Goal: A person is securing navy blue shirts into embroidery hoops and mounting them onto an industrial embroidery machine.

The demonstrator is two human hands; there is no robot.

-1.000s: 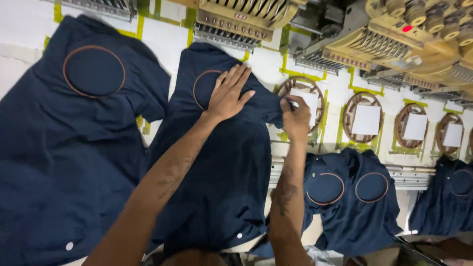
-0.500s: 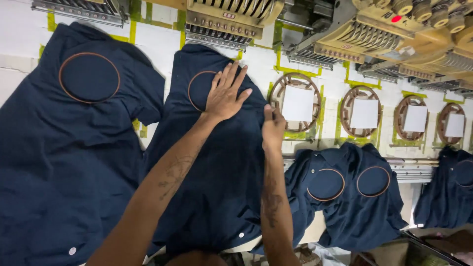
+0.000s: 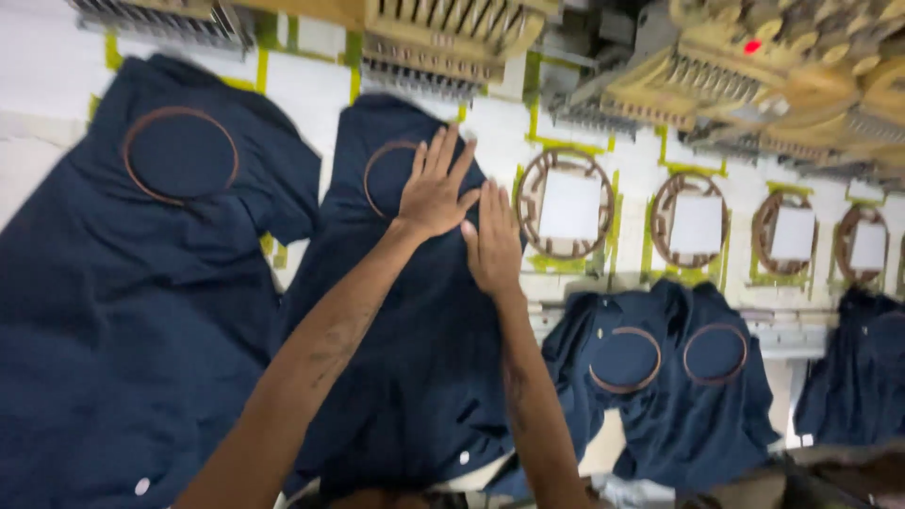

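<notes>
So both my hands are flat on the middle navy shirt [image 3: 415,377] right now, nothing gripped, just open palms pressing on the cloth. My left hand [image 3: 434,193] has the fingers spread wide and sits right over the brown hoop ring [image 3: 382,179] clamped into that shirt; the fingertips reach past the ring's right side, up toward the machine heads. My right hand [image 3: 492,247] is just beside it, a bit lower and to the right, fingers together and laid flat near the shirt's right edge. The two hands are almost touching at the thumb side; I can't tell if they actually do.

The shirt itself runs from under my hands down along both forearms, draped over the white table [image 3: 311,104], with a small white button [image 3: 465,457] showing near the bottom hem.

Off to the left of my left hand there's another navy shirt [image 3: 132,311] with its own round hoop [image 3: 181,155], lying well apart from my fingers. Right of my right hand is an empty hoop frame with a white backing sheet [image 3: 568,205], then more of the same [image 3: 696,224] going off to the right. Below those, level with my right forearm, a bunched navy shirt [image 3: 660,396] holds two hoops [image 3: 625,359] side by side. Above my fingertips sits the row of beige embroidery heads [image 3: 443,38]. The whole shot is a bit blurry.
</notes>
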